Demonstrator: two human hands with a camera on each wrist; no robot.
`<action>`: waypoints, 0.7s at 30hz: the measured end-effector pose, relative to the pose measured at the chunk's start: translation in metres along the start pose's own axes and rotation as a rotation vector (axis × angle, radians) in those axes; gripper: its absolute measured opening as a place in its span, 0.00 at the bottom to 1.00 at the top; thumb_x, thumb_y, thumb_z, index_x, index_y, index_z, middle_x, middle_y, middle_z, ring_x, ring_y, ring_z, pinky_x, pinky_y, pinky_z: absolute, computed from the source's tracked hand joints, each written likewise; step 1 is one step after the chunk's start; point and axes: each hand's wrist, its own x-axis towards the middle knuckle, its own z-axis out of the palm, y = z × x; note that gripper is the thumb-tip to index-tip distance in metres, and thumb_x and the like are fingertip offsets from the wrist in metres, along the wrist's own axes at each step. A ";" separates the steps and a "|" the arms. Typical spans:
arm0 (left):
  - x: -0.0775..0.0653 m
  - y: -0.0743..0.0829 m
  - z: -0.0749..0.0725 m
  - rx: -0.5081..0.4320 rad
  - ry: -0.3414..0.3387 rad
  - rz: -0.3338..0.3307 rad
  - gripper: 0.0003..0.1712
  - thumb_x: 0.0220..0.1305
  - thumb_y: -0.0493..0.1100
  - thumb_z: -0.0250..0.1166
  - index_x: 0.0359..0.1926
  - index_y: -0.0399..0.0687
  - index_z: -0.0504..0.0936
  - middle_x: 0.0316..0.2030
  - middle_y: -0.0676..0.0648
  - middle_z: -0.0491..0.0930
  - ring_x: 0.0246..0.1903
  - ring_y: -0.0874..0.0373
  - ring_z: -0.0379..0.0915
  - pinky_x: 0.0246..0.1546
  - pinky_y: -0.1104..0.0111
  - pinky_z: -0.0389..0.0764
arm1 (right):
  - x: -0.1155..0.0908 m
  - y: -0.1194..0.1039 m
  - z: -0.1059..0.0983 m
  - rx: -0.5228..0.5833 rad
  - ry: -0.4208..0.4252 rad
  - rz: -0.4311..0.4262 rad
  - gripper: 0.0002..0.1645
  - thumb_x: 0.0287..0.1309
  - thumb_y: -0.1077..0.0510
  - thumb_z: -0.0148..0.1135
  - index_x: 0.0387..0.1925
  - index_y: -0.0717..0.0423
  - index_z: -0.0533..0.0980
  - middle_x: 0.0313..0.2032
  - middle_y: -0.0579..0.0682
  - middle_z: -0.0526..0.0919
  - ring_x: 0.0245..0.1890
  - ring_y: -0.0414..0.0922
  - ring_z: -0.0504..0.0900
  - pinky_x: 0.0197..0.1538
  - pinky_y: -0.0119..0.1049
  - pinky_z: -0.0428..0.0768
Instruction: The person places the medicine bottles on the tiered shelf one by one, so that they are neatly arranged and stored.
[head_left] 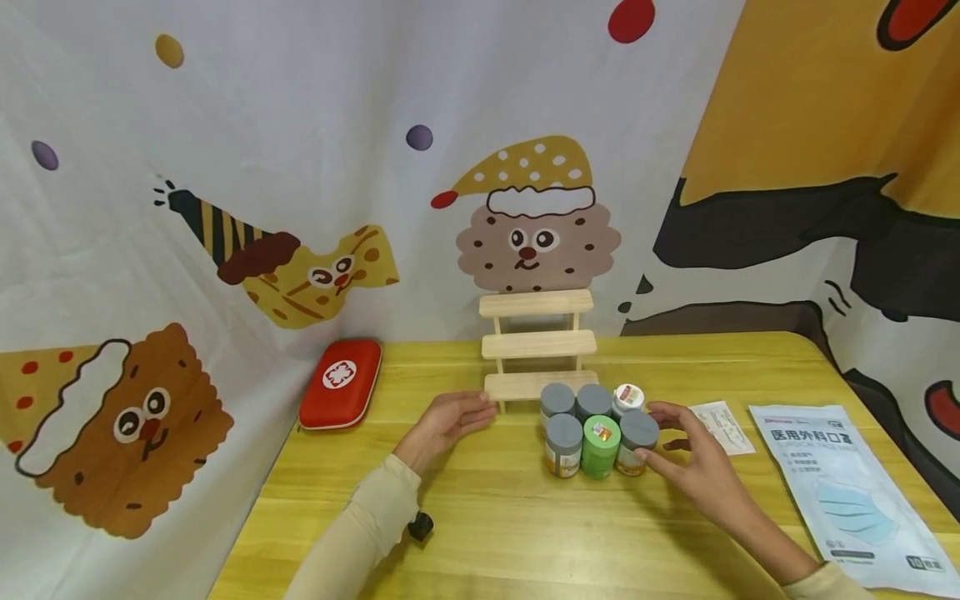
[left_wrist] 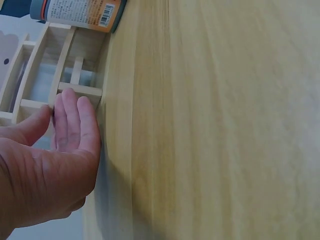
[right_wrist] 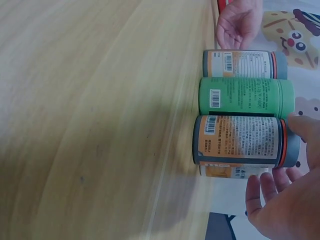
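One loose left hand (head_left: 447, 423) is by wooden steps (head_left: 538, 343); can't tell if the right hand (head_left: 703, 468) grips a gray-topped jar (head_left: 638, 427). Best not bump the green jar (head_left: 599, 450).

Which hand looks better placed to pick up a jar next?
Probably the right hand: its thumb and fingers are close about the front-right grey-lidded jar. The left hand is at the left end of the wooden shelf, away from that jar.

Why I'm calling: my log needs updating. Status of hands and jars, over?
Left hand at wooden shelf's left end. Right hand around near-right gray-lidded jar. Five other jars crowding it.
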 end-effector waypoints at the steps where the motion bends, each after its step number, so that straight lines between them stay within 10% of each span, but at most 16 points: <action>1: 0.000 -0.001 0.000 -0.003 0.001 -0.001 0.25 0.78 0.37 0.62 0.69 0.27 0.73 0.62 0.30 0.82 0.55 0.50 0.88 0.67 0.55 0.84 | 0.000 0.000 0.001 -0.006 0.001 0.005 0.39 0.59 0.58 0.80 0.68 0.57 0.72 0.58 0.53 0.82 0.53 0.20 0.71 0.47 0.29 0.85; 21: -0.006 0.001 0.006 -0.030 0.042 0.005 0.24 0.78 0.36 0.62 0.69 0.29 0.74 0.56 0.35 0.87 0.50 0.54 0.89 0.66 0.56 0.85 | 0.000 -0.002 0.005 -0.071 0.017 0.052 0.35 0.59 0.55 0.81 0.63 0.59 0.75 0.53 0.54 0.83 0.50 0.20 0.69 0.47 0.29 0.86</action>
